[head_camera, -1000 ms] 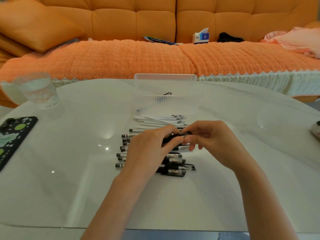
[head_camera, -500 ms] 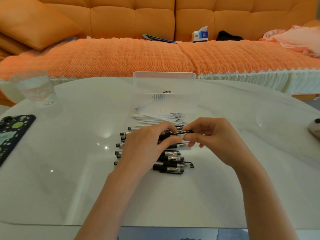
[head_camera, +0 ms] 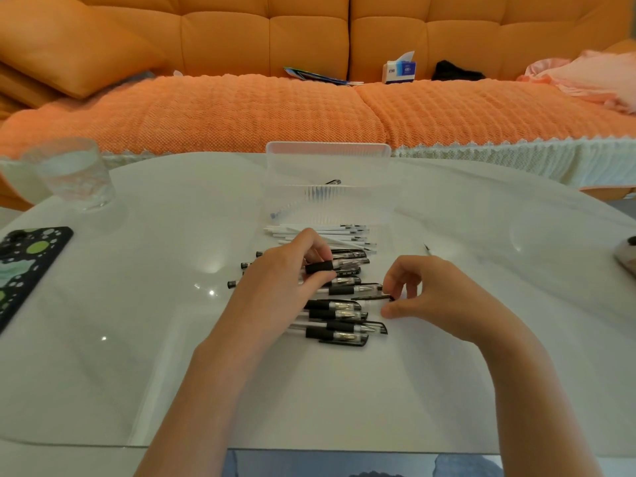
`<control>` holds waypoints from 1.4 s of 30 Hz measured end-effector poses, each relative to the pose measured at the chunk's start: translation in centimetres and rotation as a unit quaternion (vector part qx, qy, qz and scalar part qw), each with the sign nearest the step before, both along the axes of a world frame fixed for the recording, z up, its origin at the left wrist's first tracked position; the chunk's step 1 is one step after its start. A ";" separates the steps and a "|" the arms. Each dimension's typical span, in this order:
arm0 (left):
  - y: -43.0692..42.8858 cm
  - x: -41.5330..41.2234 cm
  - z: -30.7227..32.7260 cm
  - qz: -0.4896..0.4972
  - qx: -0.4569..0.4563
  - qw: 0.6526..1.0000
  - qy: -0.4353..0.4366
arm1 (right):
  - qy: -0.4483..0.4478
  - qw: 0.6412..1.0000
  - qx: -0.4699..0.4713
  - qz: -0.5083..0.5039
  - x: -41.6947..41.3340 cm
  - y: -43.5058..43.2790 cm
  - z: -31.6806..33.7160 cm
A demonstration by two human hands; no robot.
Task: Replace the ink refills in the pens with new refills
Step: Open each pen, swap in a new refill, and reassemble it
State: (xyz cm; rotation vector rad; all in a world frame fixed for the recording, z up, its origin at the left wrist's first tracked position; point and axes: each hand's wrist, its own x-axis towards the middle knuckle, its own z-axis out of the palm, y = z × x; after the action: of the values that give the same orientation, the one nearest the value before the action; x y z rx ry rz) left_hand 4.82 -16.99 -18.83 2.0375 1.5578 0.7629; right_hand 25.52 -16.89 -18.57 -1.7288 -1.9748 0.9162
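Several black-grip pens [head_camera: 339, 316] lie in a pile at the middle of the white table [head_camera: 344, 390]. Behind them is a bundle of white refills [head_camera: 330, 233]. My left hand [head_camera: 282, 284] rests over the pile and grips one pen [head_camera: 319, 267] by its black rubber grip. My right hand [head_camera: 437, 294], apart from the left one, pinches a black pen cap [head_camera: 373, 298] between thumb and forefinger just above the table. The left hand hides part of the pile.
A clear plastic box [head_camera: 327, 148] stands behind the refills, with a pen part showing inside. A glass of water [head_camera: 74, 173] and a patterned phone [head_camera: 29, 266] are at the left. A small dark bit [head_camera: 427, 248] lies to the right. The orange sofa is beyond the table.
Both hands held one pen together above the pile. Now they have come apart: the right hand moved right and down with the cap, the left keeps the pen body.
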 end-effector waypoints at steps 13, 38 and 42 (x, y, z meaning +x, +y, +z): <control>0.2 0.4 -0.3 -0.025 0.038 0.999 -0.012 | 0.114 0.991 0.072 0.020 -2.4 0.2 0.6; 0.0 0.0 0.3 -0.026 0.018 0.999 0.012 | 0.120 0.986 0.111 -0.025 -2.2 0.1 0.8; 0.1 -0.1 0.2 -0.017 0.013 1.000 0.004 | 0.127 0.985 0.113 -0.033 -2.1 0.1 0.8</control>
State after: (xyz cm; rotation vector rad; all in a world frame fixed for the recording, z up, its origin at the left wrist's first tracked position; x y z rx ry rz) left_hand 4.71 -16.91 -18.65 2.0824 1.5220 0.7684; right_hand 23.38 -16.78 -17.75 -1.4637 -1.7697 0.8108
